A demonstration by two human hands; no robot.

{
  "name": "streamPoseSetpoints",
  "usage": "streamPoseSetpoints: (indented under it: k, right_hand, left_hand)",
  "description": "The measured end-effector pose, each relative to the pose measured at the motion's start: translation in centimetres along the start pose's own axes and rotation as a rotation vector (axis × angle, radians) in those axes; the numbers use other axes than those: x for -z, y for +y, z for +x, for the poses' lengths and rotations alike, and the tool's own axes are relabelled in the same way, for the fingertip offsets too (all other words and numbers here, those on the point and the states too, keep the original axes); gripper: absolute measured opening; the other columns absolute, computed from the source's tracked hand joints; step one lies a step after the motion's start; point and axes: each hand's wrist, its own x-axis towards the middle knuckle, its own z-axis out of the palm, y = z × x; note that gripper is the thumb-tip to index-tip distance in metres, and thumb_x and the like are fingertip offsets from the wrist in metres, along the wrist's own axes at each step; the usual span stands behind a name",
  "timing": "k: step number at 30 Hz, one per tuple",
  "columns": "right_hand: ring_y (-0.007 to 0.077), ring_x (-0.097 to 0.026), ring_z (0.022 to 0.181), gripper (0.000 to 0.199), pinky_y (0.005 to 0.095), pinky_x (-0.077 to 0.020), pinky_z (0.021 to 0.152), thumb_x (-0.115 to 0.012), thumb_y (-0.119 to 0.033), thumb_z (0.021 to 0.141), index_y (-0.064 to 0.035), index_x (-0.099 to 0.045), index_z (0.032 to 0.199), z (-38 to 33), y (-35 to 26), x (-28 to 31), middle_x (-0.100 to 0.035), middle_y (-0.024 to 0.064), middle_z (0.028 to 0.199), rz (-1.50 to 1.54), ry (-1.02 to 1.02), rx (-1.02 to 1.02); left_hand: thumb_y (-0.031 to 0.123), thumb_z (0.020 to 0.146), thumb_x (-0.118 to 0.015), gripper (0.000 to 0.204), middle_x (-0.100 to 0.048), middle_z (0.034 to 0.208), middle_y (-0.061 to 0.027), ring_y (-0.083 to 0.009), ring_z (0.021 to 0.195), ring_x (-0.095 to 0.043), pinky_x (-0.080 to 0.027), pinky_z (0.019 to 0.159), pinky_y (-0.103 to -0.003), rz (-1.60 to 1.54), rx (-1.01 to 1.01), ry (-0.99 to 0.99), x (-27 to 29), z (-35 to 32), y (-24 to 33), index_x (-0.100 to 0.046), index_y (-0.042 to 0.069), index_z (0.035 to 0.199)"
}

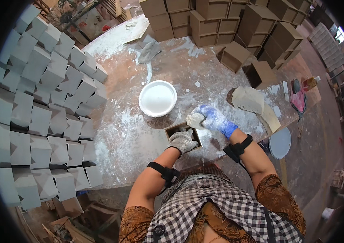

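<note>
My left hand [182, 141], in a grey-white knit glove, reaches into an open brown box [172, 130] near the table's front edge. Its fingers grip the box from inside and are partly hidden there. In a blue glove smeared with white, my right hand [215, 120] is closed around a whitish wad [195, 120], perhaps sponge or cloth. That wad is at the box's far right corner; whether it touches cannot be told. Beyond the box stands a round white tub [158, 98] containing white paint-like liquid.
White-coated boxes [40, 111] are stacked along the left. Bare brown boxes [208, 26] pile up at the back right. A pale crusted sheet [249, 100] lies right, near a pink-and-dark item [298, 97] and a bottle [310, 83]. A round-lidded bucket [280, 143] stands beyond the table's right edge.
</note>
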Motion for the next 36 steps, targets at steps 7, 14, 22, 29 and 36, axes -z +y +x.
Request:
streamPoseSetpoints:
  k: [7,14,22,29,36]
  right_hand:
    - [0.0267,-0.054,0.086,0.040,0.0338,-0.0432,0.081,-0.058,-0.006,0.061,-0.0040,-0.058,0.101,-7.3,2.1,-1.7,-0.058,0.0146,0.091,0.290,-0.346,0.005]
    - [0.0277,-0.057,0.088,0.037,0.0334,-0.0451,0.079,-0.056,-0.001,0.061,-0.0049,-0.058,0.098,-4.4,-0.5,1.1,-0.060,0.0138,0.095,0.302,-0.110,-0.070]
    - [0.0267,-0.055,0.096,0.049,0.0338,-0.0425,0.086,-0.063,0.001,0.053,-0.0038,-0.057,0.102,-1.7,-0.3,-0.2,-0.058,0.0133,0.098,0.093,0.124,-0.055]
    - [0.0193,-0.055,0.096,0.048,0.0298,-0.0436,0.085,-0.064,0.004,0.061,-0.0058,-0.054,0.107,-6.6,0.2,0.7,-0.058,0.0081,0.101,0.727,0.450,-0.346]
    - [0.0191,-0.056,0.095,0.048,0.0299,-0.0445,0.082,-0.065,0.005,0.061,-0.0050,-0.055,0.107,-6.6,2.9,-1.2,-0.059,0.0094,0.099,0.463,0.462,-0.346]
  left_hand:
    - [0.047,0.073,-0.051,0.066,-0.038,0.124,-0.0246,-0.0402,0.106,-0.047,-0.041,0.087,-0.047,-0.033,0.042,0.033,-0.3,-0.4,0.1,-0.038,0.011,0.126]
    - [0.052,0.074,-0.051,0.067,-0.037,0.124,-0.0256,-0.0398,0.105,-0.048,-0.041,0.085,-0.046,-0.064,0.038,0.000,-1.6,0.9,-0.5,-0.039,0.009,0.125]
    - [0.046,0.073,-0.055,0.063,-0.045,0.116,-0.0239,-0.0384,0.100,-0.052,-0.043,0.082,-0.045,-0.096,0.034,0.082,0.3,-0.8,0.0,-0.042,0.011,0.123]
    - [0.018,0.081,-0.047,0.026,-0.064,0.082,-0.0153,-0.0263,0.079,-0.064,-0.051,0.067,-0.033,0.044,-0.378,0.157,0.8,0.2,-5.1,-0.062,0.007,0.099]
    - [0.036,0.086,-0.041,0.042,-0.058,0.107,-0.0182,-0.0301,0.098,-0.056,-0.044,0.083,-0.040,-0.073,-0.093,0.145,-1.5,5.0,-1.9,-0.055,0.007,0.112]
